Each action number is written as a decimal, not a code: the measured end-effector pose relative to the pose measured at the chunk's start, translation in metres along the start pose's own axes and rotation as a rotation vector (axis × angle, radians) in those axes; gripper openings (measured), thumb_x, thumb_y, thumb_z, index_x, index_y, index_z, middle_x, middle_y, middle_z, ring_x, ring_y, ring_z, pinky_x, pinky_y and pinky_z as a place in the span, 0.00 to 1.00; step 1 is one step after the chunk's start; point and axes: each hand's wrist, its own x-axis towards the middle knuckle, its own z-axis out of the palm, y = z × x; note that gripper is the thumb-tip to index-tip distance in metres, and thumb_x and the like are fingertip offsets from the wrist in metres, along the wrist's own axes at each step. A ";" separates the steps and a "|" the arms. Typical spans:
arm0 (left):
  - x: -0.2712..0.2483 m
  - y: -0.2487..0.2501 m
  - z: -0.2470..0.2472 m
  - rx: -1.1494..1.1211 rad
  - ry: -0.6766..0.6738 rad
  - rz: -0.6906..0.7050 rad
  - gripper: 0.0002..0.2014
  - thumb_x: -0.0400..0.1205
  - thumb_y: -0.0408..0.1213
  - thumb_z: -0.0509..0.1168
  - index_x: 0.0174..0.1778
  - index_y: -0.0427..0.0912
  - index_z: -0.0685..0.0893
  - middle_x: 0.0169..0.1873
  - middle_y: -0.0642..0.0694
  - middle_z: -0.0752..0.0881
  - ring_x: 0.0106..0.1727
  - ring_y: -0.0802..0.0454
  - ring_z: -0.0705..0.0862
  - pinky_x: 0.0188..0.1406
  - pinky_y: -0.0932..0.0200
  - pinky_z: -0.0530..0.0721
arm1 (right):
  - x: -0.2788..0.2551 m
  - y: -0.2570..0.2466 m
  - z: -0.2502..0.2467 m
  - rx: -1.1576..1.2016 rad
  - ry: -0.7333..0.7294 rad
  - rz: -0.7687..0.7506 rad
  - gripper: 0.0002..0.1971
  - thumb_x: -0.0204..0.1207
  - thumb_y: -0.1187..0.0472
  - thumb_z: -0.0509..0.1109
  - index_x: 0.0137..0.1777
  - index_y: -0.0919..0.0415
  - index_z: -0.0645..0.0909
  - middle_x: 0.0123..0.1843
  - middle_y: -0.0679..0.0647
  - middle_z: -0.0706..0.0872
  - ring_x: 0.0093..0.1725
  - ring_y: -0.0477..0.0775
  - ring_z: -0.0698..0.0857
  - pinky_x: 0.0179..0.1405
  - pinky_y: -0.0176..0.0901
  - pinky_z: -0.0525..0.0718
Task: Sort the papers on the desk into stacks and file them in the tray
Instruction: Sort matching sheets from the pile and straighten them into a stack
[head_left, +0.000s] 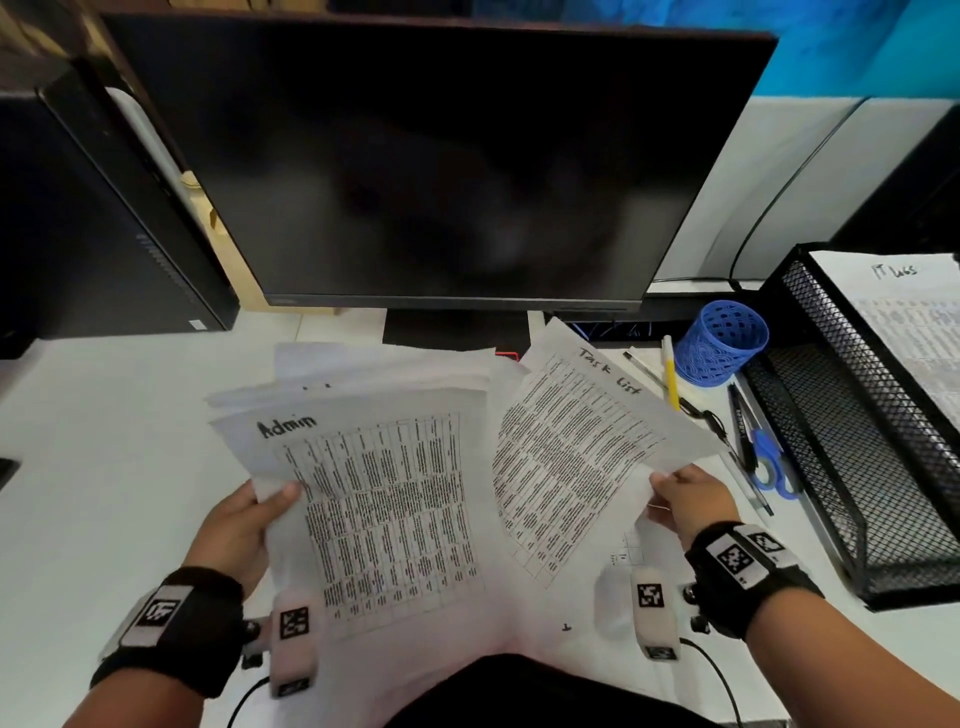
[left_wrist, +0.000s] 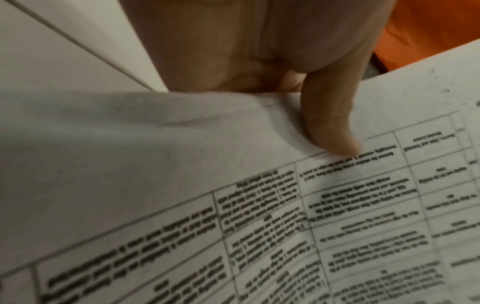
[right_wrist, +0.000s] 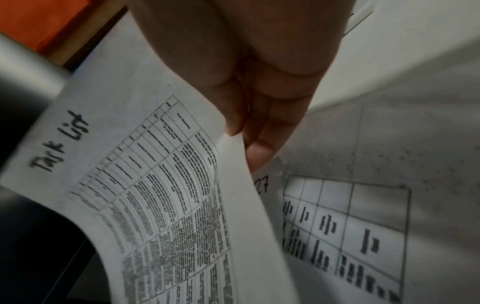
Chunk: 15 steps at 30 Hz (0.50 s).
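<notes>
My left hand (head_left: 260, 506) grips the left edge of a bundle of papers whose top sheet is headed "Admin" (head_left: 384, 509); its thumb (left_wrist: 330, 127) presses on that printed table sheet (left_wrist: 259, 205). My right hand (head_left: 680, 493) pinches the lower right corner of a single sheet headed "Task List" (head_left: 576, 447), lifted and tilted away from the bundle. In the right wrist view the "Task List" sheet (right_wrist: 155, 185) curls up from the fingers (right_wrist: 259, 148), and another table sheet (right_wrist: 350, 216) lies flat beneath. A black mesh tray (head_left: 852, 467) at the right holds a sheet marked "IT Logs" (head_left: 904, 312).
A dark monitor (head_left: 441, 166) stands right behind the papers, a black computer tower (head_left: 88, 208) at the left. Between the papers and the tray lie a blue mesh pen cup (head_left: 722, 343), a yellow pen (head_left: 670, 371), dark pens and blue-handled scissors (head_left: 774, 462).
</notes>
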 end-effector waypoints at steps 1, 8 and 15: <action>-0.002 0.004 -0.001 -0.016 -0.019 0.011 0.13 0.82 0.26 0.59 0.45 0.39 0.90 0.43 0.46 0.92 0.42 0.53 0.90 0.40 0.62 0.89 | 0.001 -0.001 -0.001 -0.001 -0.004 0.003 0.08 0.80 0.73 0.62 0.41 0.64 0.78 0.34 0.60 0.80 0.31 0.56 0.80 0.23 0.38 0.83; -0.005 0.015 0.016 0.151 -0.172 0.058 0.35 0.48 0.60 0.82 0.48 0.45 0.91 0.51 0.43 0.90 0.53 0.43 0.88 0.55 0.44 0.81 | -0.014 -0.013 0.014 -0.034 -0.228 -0.086 0.15 0.78 0.75 0.63 0.30 0.65 0.71 0.27 0.59 0.73 0.27 0.55 0.74 0.31 0.43 0.80; -0.009 0.009 0.064 0.112 -0.246 0.055 0.43 0.46 0.55 0.84 0.57 0.43 0.83 0.51 0.42 0.90 0.52 0.41 0.89 0.47 0.46 0.85 | -0.042 -0.022 0.046 -0.177 -0.469 -0.173 0.05 0.71 0.82 0.65 0.43 0.76 0.79 0.35 0.65 0.85 0.34 0.57 0.85 0.34 0.40 0.88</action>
